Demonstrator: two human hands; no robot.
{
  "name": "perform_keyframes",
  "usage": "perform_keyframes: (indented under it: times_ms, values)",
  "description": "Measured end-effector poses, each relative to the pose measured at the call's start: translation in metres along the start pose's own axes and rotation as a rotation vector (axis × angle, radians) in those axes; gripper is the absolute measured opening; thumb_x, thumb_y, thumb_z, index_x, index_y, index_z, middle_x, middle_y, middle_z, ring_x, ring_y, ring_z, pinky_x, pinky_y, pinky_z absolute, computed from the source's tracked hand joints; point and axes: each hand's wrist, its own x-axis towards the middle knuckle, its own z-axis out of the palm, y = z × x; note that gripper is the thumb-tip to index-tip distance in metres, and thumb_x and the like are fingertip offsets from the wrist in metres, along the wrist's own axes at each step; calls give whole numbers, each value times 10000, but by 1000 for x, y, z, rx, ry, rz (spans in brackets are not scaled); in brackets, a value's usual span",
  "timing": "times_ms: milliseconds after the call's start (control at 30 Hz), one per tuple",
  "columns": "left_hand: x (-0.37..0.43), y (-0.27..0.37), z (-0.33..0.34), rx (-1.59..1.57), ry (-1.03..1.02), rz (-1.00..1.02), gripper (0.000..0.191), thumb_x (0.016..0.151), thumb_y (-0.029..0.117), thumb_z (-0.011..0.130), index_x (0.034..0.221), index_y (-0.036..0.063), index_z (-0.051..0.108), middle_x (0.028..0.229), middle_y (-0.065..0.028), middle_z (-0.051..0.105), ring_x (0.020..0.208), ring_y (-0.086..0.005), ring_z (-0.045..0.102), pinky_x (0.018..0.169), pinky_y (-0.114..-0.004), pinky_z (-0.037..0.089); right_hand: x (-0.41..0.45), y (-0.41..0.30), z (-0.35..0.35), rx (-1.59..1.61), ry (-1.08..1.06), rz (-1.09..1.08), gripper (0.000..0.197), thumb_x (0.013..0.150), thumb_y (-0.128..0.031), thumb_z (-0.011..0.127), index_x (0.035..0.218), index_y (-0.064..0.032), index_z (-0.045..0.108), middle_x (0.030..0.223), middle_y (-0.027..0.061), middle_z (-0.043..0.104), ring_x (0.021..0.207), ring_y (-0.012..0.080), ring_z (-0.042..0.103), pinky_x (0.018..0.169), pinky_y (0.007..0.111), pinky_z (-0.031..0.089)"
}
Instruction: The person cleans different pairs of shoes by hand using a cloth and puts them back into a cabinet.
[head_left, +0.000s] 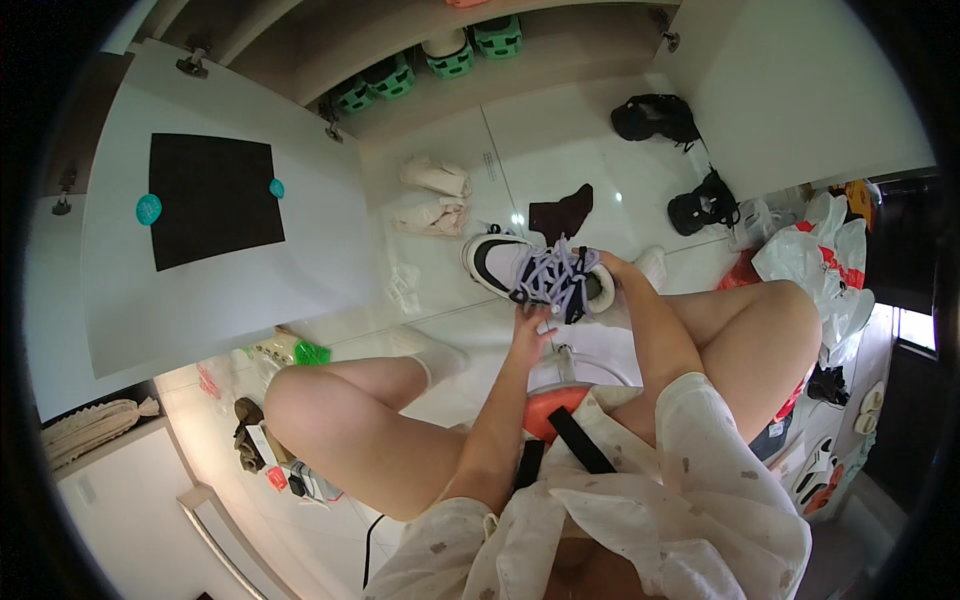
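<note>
A sneaker (540, 274) with a white sole, black panels and lilac laces lies between my hands, its toe to the left. The laces are loosely bunched on its top. My right hand (611, 264) grips the heel end by the ankle collar, with the fingers partly hidden behind the shoe. At the near side of the shoe is my left hand (532, 334), fingers spread near the laces and sole edge. Just beyond the shoe, a dark brown piece of cloth or leather (562, 212) lies on the tiled floor.
Crumpled pale paper (431, 216) lies left of the cloth; two black shoes (654, 120) (703, 204) stand at right. Open cabinet doors (322, 255) (795, 97) flank the floor, with green shoe holders (450, 60) beyond. White plastic bags (814, 247) are at right. My bent knees lie either side.
</note>
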Motion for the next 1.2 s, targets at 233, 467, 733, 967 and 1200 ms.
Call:
perform_keyframes:
  times_ms: [233, 467, 733, 967, 1200]
  values:
    - [8, -24, -70, -143, 195, 188, 614, 793, 208, 547, 1294, 118, 205, 1278, -91, 324, 1156, -261, 366, 883, -417, 387, 14, 33, 52, -157, -147, 65, 467, 805, -374, 503, 1132, -43, 461, 1123, 94, 494, 1004, 197, 466, 882, 327, 371]
    - [10, -8, -53, -396, -44, 222, 390, 897, 295, 357, 1241, 112, 332, 1220, -85, 425, 1116, -241, 424, 909, -383, 390, 16, 54, 92, 240, -229, -243, 544, 864, -326, 425, 1325, -100, 244, 1315, 66, 323, 1177, 195, 341, 973, 307, 279]
    - [33, -11, -101, -257, -32, 181, 323, 867, 212, 371, 1148, 73, 447, 1101, -89, 522, 1010, -232, 508, 894, -327, 410, 0, 24, 150, 305, -76, -167, 461, 875, -384, 351, 1163, -36, 444, 1099, 111, 532, 1008, 208, 511, 886, 342, 402]
    - [25, 10, -37, -393, 93, -121, 427, 863, 389, 404, 1144, 71, 447, 1104, -111, 520, 1014, -247, 506, 887, -350, 411, 84, 113, 54, -199, 253, -469, 556, 844, -384, 453, 1235, -10, 328, 1142, 117, 480, 1044, 245, 470, 816, 393, 427]
    - [-5, 44, -40, -102, 8, 48, 685, 824, 600, 202, 1297, 109, 274, 1255, -112, 404, 1146, -268, 399, 972, -385, 317, 18, 69, 130, 479, -12, -71, 587, 798, -462, 497, 1213, -58, 399, 1152, 121, 490, 1022, 247, 502, 860, 378, 419]
